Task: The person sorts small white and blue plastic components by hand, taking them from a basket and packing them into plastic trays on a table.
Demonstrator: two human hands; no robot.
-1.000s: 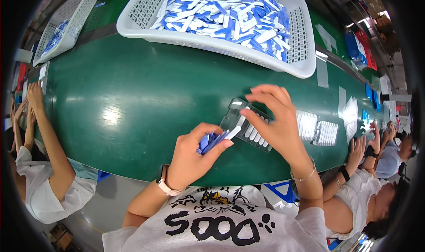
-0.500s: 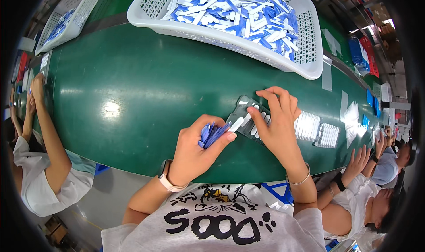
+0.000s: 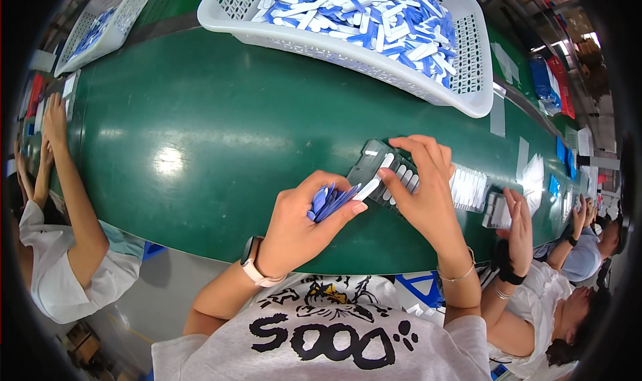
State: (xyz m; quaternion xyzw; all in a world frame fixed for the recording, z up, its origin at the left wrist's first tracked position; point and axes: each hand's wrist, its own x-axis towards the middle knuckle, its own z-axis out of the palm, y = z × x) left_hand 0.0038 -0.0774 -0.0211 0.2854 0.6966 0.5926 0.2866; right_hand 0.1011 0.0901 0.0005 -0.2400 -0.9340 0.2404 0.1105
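Observation:
My left hand (image 3: 297, 224) is closed around a bundle of flat, round-ended strips (image 3: 329, 202), blue on one side and white on the other, like small nail files. One white strip (image 3: 367, 188) sticks out past its fingertips over the near left part of a clear plastic tray (image 3: 364, 169). My right hand (image 3: 428, 194) reaches over the tray with its index finger and thumb apart. Its thumb is by the strips, and its index finger is near the tray's far edge. Several white strips (image 3: 404, 175) lie side by side in the tray, partly hidden by this hand.
A white perforated basket (image 3: 321, 46) heaped with blue and white strips stands at the far side of the green table (image 3: 221, 113). Another basket (image 3: 110, 36) stands far left. Filled trays (image 3: 470, 188) lie to the right. A co-worker's hand (image 3: 518, 227) touches one tray; another person works at left.
My left hand has moved slightly right, bringing the white strip further over the tray. My right hand stays nearly in place. The right-hand co-worker's hand has come to a tray at the right.

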